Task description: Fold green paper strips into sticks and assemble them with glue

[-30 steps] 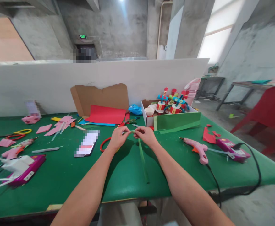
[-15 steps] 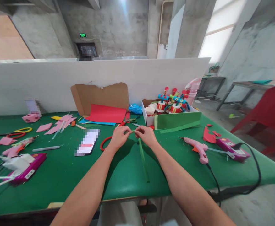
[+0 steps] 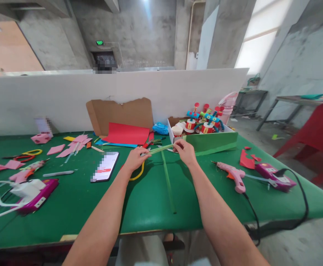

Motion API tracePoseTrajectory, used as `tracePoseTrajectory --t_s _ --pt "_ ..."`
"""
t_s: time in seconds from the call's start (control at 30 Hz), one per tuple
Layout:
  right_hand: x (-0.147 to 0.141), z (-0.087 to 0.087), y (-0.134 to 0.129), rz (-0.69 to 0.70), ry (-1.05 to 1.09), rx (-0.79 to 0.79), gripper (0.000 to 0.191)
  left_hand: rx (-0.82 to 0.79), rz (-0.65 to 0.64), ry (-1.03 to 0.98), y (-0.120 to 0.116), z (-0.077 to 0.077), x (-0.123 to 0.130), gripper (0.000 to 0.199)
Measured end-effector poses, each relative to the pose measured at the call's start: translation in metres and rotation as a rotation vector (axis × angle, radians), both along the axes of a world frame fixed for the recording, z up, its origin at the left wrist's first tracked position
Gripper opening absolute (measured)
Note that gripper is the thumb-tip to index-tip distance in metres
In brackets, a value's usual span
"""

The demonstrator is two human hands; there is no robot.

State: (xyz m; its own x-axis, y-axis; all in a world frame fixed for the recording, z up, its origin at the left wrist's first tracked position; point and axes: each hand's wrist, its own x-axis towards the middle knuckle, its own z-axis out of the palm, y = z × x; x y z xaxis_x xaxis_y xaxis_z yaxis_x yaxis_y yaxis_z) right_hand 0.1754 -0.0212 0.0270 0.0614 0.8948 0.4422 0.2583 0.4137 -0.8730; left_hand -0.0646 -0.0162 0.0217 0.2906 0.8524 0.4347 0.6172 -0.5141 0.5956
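Note:
A light green paper strip [image 3: 161,149] is stretched between my two hands above the table. My left hand [image 3: 136,159] pinches its left end, and my right hand [image 3: 185,150] pinches the right end. Below it, another green strip [image 3: 168,181] lies lengthwise on the table toward me. Scissors with red and yellow handles [image 3: 139,174] lie partly hidden beneath my left hand. Beyond my hands is a small dark green coiled piece [image 3: 157,141].
Left of my hands lies a phone [image 3: 105,167]. A pink glue gun [image 3: 233,175] and a purple power strip [image 3: 274,178] are at right. A white box [image 3: 172,133] holds several paper-cup figures, with green paper [image 3: 215,143] against its front. Red paper [image 3: 128,133] lies at the back.
My hands have moved apart, the right one further right and the left one slightly left. The green strip now shows extended between them, and more of the yellow scissor handle is visible.

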Motion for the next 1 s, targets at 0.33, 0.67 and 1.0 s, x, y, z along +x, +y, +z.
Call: tracePoseTrajectory --t_s 0.33,0.67,1.0 --pt "0.001 -0.001 0.002 0.104 0.324 -0.105 0.027 -0.201 -0.104 -0.46 -0.002 0.002 -0.003 0.029" --pt "-0.049 -0.01 -0.015 0.242 0.643 -0.234 0.035 -0.512 -0.281 -0.882 -0.022 -0.004 0.047 0.041" --pt "-0.06 -0.016 -0.019 0.294 0.419 -0.255 0.033 -0.484 -0.176 -0.995 -0.021 -0.002 0.046 0.041"
